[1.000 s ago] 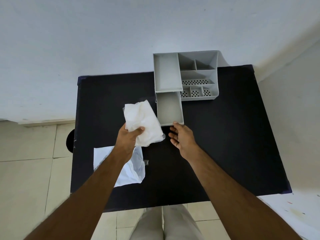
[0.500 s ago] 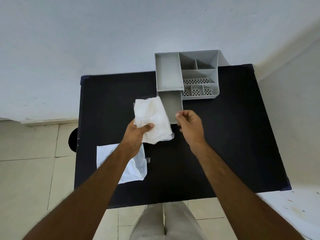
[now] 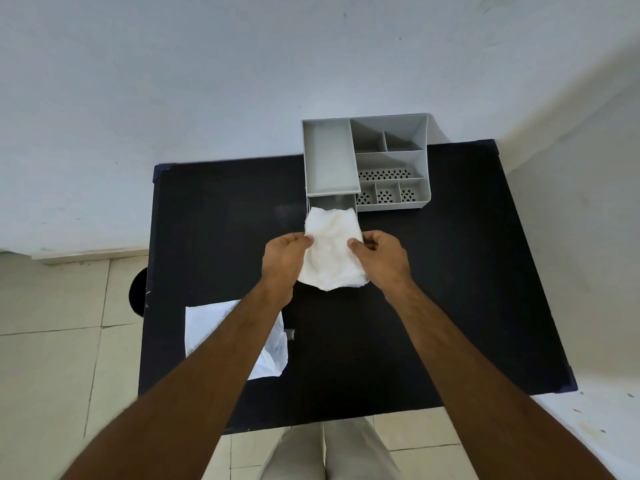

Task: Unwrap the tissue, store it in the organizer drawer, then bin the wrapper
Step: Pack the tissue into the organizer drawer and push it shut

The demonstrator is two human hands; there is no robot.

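Black table [image 3: 450, 306], bare to the right; wrapper [image 3: 207, 327] near its left edge. Left hand [image 3: 284, 261] and right hand [image 3: 384, 261] pinch the tissue [image 3: 332, 251] over the organizer's [image 3: 391, 161] open drawer [image 3: 332, 202].

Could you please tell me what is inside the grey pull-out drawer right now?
Only the bare far end of the grey pull-out drawer shows; the crumpled white tissue hides the rest.

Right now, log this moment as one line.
phase: storing | tissue: both hands, over open drawer | wrapper: on table
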